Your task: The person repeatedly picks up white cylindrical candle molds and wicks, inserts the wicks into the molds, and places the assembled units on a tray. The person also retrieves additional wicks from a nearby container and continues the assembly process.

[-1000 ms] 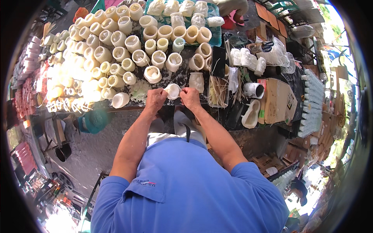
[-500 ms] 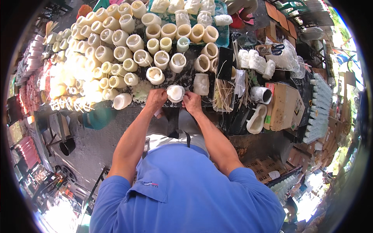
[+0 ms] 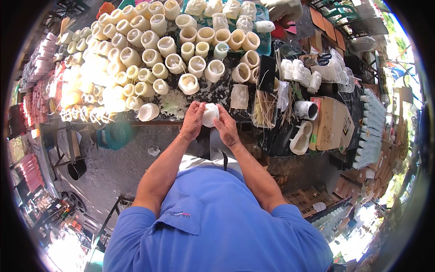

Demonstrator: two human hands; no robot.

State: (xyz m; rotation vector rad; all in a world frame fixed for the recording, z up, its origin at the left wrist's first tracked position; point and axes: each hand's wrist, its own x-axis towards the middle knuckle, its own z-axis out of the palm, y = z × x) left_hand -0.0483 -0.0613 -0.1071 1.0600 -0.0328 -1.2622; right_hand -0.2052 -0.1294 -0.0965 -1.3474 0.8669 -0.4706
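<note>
Between my two hands, just off the table's near edge, is a small white, rounded, wax-like piece [image 3: 210, 114]. My left hand [image 3: 193, 120] grips its left side with bent fingers, and my right hand [image 3: 228, 126] presses on its right side. Its underside is hidden. Close beyond it stands a cream cup-shaped mould [image 3: 188, 84] with white material inside. A carved white block [image 3: 239, 96] sits to the right of my hands, and a pale cup [image 3: 148, 112] lies tipped to the left.
Many cream cup-shaped moulds [image 3: 175, 63], some with thin sticks across, crowd the table. A turquoise tray [image 3: 264, 43] holds white carved pieces at the back. Rightward are dry straw strips [image 3: 263, 106], a white hollow shell [image 3: 301, 137] and a cardboard box [image 3: 334, 123]. Another person's hand [image 3: 286, 20] shows far back.
The white piece has turned, and a smoother side shows. My hands have gone from fingertip contact at its edges to a fuller hold around its sides. The view has shifted slightly.
</note>
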